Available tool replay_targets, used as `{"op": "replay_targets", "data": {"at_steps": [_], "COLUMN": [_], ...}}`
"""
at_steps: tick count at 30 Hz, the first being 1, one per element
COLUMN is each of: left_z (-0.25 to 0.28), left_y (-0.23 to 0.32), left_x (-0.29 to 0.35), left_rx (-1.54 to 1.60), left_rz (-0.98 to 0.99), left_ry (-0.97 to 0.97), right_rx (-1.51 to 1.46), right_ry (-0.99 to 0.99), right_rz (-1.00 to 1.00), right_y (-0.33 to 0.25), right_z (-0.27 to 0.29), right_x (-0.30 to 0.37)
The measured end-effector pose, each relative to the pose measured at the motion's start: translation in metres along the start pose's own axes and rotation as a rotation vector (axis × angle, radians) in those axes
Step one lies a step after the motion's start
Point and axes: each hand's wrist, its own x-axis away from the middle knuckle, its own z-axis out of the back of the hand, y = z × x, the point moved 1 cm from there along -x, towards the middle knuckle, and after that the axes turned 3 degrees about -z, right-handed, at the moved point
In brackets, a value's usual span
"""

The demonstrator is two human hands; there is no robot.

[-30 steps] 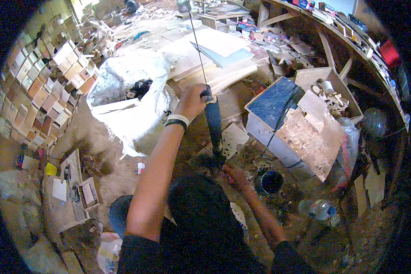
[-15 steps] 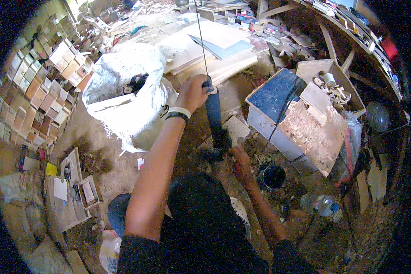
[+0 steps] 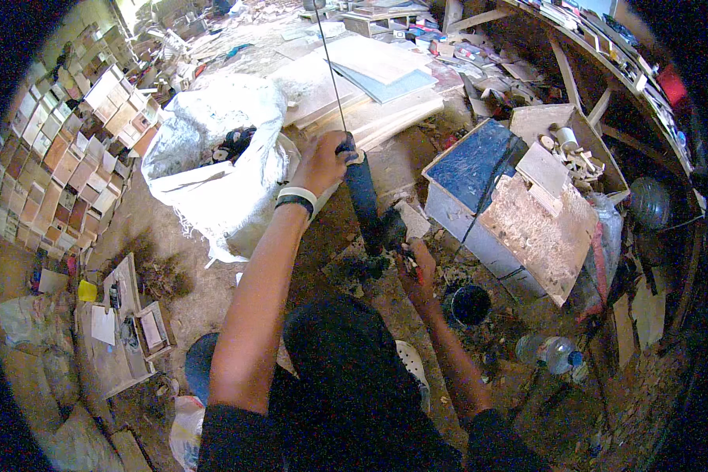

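A long dark blue-black tube-like piece point(image 3: 362, 197) stands tilted in front of me, with a thin dark rod point(image 3: 332, 75) rising from its top. My left hand point(image 3: 326, 163) is closed round its upper end, where a dark knob shows by the thumb. My right hand point(image 3: 418, 275) is closed near the lower end, on a tool with a red part point(image 3: 420, 276) whose kind I cannot make out. Blackened bits lie on the ground under the tube's lower end. A black round pot point(image 3: 470, 304) stands beside my right forearm.
A white woven sack point(image 3: 212, 118) sits left of the tube. To the right stands a wooden box point(image 3: 480, 228) with boards on it, behind a plastic bottle point(image 3: 557, 354). Wood blocks point(image 3: 75, 165) are stacked at the left; flat boards point(image 3: 377, 67) lie ahead.
My left hand and the rod have shifted slightly left and down, so the tube leans more to the left. My right hand has moved a little, its tool now showing more clearly.
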Motion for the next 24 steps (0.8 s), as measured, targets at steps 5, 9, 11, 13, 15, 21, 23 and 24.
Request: {"op": "replay_targets", "data": {"at_steps": [5,9,11,13,15,21,23,24], "left_z": [0.005,0.011,0.013,0.014,0.012,0.006,0.009,0.01], "left_y": [-0.008,-0.007,-0.008,-0.009,-0.011,0.001,0.013,0.02], "left_x": [0.003,0.003,0.005,0.006,0.007,0.004,0.002,0.002], "left_rx": [-0.034,-0.057,0.006,-0.089,-0.146,-0.124,-0.17,-0.193], "left_rz": [0.044,0.042,0.08,0.056,0.058,-0.064,-0.047,-0.036], "left_ry": [-0.015,-0.118,-0.169,-0.146,-0.139,-0.026,0.027,0.057], "right_rx": [-0.255,-0.577,-0.189,-0.006,-0.041,-0.082,-0.027,-0.01], "right_ry": [-0.142,0.042,0.215,0.049,-0.134,-0.092,0.21,0.236], "right_rz": [-0.198,-0.338,-0.28,-0.066,0.062,-0.138,0.046,0.112], "right_y": [0.022,0.036,0.03,0.012,-0.011,-0.052,-0.056,-0.058], "right_z": [-0.009,-0.012,-0.009,-0.003,0.007,0.008,-0.003,-0.006], "right_x": [0.029,0.025,0.016,0.011,0.011,-0.008,-0.015,-0.012]}}
